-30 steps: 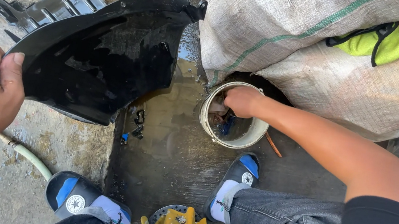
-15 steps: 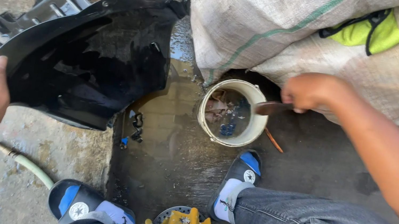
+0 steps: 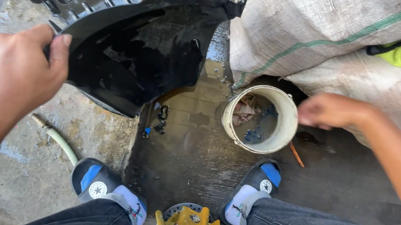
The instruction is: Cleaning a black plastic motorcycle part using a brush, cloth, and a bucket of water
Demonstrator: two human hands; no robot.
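Glossy wet black plastic panel (image 3: 140,53), smooth off-white plastic bucket (image 3: 283,137), coarse woven sacks (image 3: 322,35), rough wet concrete floor (image 3: 198,161).

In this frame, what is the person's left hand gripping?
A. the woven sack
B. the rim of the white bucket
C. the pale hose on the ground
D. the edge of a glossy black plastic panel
D: the left hand pinches the edge of the black plastic panel, thumb on its wet inner face, while the white bucket, the hose and the sack lie clear of it.
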